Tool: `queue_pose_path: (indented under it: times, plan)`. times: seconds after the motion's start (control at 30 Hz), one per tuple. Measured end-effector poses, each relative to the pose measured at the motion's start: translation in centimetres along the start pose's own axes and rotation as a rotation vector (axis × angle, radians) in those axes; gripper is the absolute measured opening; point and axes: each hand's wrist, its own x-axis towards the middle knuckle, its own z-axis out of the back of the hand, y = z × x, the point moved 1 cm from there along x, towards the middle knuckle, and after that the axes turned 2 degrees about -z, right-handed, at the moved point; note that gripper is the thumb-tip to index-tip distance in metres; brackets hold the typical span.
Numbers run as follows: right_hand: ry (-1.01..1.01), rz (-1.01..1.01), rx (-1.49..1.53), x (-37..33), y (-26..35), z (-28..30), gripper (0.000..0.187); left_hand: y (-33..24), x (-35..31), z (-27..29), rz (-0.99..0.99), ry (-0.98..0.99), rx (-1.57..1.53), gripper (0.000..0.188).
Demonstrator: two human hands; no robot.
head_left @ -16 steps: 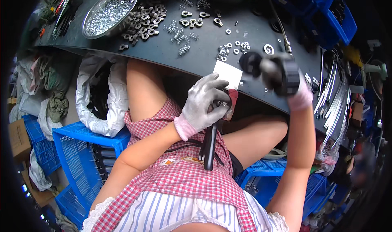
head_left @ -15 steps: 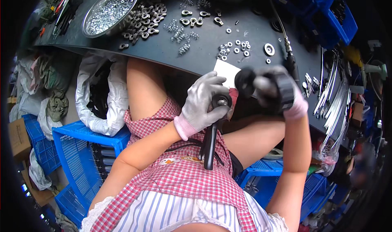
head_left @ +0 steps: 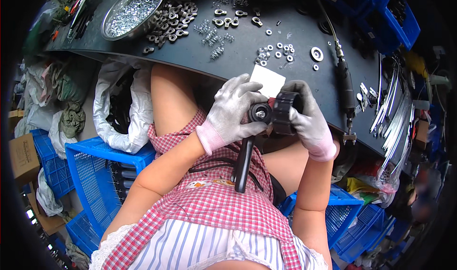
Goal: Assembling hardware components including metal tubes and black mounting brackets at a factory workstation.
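My left hand point(head_left: 234, 109), in a grey-white glove, grips a black part with a long handle point(head_left: 244, 167) that points down toward my lap. At its top is a round hub point(head_left: 260, 113) with a metal nut and bolt end facing up. My gloved right hand point(head_left: 308, 120) is closed round a thick black ribbed ring point(head_left: 284, 113), standing on edge just right of the hub. Whether ring and hub touch I cannot tell. Behind them a white square piece point(head_left: 267, 81) lies at the table edge, with something red partly hidden below it.
On the dark table point(head_left: 190, 56) are a bowl of small metal parts point(head_left: 133, 15), metal eyelets point(head_left: 173, 22), springs point(head_left: 209, 34), washers point(head_left: 278, 54) and a flanged disc point(head_left: 317, 54). A black hose-fed power driver point(head_left: 346, 84) lies at right, near metal strips point(head_left: 392, 108). Blue crates point(head_left: 90, 175) flank my legs.
My right hand has come left and down, bringing the black ring beside the hub. The power driver now lies uncovered on the table. My left hand has barely moved.
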Motion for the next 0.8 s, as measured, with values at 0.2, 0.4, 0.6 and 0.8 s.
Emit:
queue_pose_path:
  times: [0.2, 0.4, 0.6, 0.8]
  plan:
    - [-0.226, 0.284, -0.94, 0.8, 0.8, -2.1, 0.014, -0.7, 0.7, 1.6, -0.002, 0.024, -0.055, 0.103]
    - [-0.242, 0.174, -1.201, 1.1, 0.5, -3.8, 0.015, -0.6, 0.5, 1.3, -0.116, -0.076, -0.098, 0.097]
    - [-0.179, 0.215, -0.724, -0.2, 1.3, 1.0, 0.031, -0.9, 0.1, -0.3, 0.029, -0.104, -0.193, 0.075]
    - [-0.841, 0.25, -0.938, 7.0, 6.1, 17.1, 0.025, -0.8, 0.2, -2.2, 0.024, -0.231, -0.286, 0.067]
